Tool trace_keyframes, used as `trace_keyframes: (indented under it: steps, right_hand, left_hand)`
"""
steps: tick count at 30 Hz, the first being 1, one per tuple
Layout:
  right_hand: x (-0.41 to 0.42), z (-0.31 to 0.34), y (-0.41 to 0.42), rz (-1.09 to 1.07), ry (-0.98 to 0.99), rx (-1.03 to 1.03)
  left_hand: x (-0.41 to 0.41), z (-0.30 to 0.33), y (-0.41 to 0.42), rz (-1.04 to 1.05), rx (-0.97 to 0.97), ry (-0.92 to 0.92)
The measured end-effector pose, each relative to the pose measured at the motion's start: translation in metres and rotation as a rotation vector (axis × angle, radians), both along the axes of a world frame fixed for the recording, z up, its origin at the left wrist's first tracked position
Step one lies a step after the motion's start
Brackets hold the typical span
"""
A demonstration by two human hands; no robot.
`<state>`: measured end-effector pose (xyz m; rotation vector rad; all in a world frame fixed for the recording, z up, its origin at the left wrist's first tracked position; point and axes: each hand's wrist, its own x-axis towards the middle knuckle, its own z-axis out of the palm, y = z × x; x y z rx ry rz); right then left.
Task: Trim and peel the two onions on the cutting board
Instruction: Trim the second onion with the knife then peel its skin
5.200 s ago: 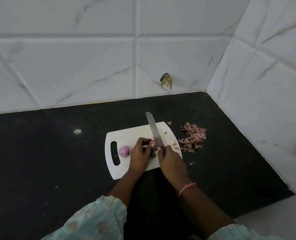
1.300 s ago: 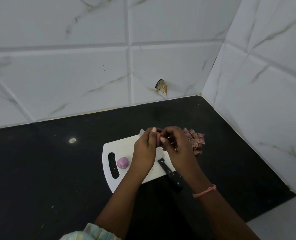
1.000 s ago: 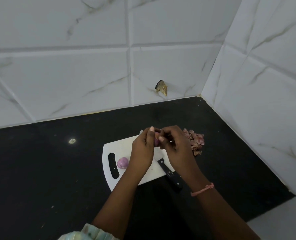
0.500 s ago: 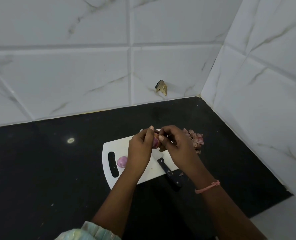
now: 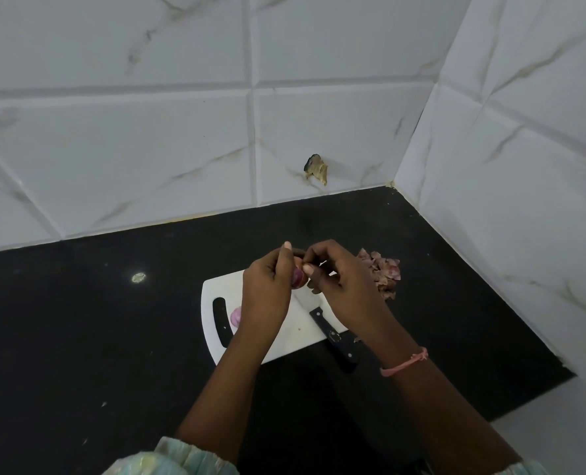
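Black countertop [image 5: 79,337], white marble-look tiled wall [image 5: 147,132] behind and to the right. White speck [image 5: 138,277] on the counter well left of the board. White cutting board [image 5: 284,337] near the counter's right half, handle slot at its left end. Peeled pink onion [image 5: 236,316] lying on the board just beside the slot, partly hidden by the left wrist. Left hand [image 5: 267,289] raised over the board's far edge, fingers curled round a second onion [image 5: 298,278], purple skin showing between both hands. Right hand [image 5: 339,286] touching that onion, thumb and fingertips pinched at its top; whether on loose skin, cannot tell. Knife [image 5: 332,335] lying across the board's near right corner, black handle out over the counter, blade hidden under the right hand. Pink thread bracelet [image 5: 404,363] on the right wrist. Heap of onion peels [image 5: 384,274] on the counter off the board's far right corner. Brown chipped mark [image 5: 316,169] on the back wall near the corner.
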<state>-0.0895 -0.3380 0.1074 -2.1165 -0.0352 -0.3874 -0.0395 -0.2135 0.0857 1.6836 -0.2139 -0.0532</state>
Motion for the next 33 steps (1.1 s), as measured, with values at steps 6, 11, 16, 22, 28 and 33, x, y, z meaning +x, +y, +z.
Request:
trace_keyframes:
  steps: [6, 11, 16, 22, 28, 33]
  right_hand:
    - [0.005, 0.007, -0.007, 0.076, -0.023, -0.172]
    - [0.008, 0.012, -0.011, 0.160, 0.058, -0.250]
    - [0.013, 0.014, -0.007, 0.113, 0.016, -0.339]
    - [0.013, 0.014, -0.005, 0.060, -0.042, -0.451]
    - [0.007, 0.004, -0.003, 0.009, -0.122, -0.144]
    - [0.000, 0.012, -0.001, -0.010, -0.164, 0.008]
  left_hand:
    - [0.002, 0.005, 0.000, -0.023, 0.032, -0.013]
    - [0.006, 0.009, -0.001, -0.030, 0.075, -0.007]
    - [0.007, 0.017, -0.003, -0.033, 0.067, 0.057]
    - [0.010, 0.023, -0.004, -0.035, 0.047, 0.144]
    - [0.010, 0.030, -0.003, -0.022, -0.042, 0.208]
    - [0.006, 0.027, -0.002, 0.022, -0.034, 0.104]
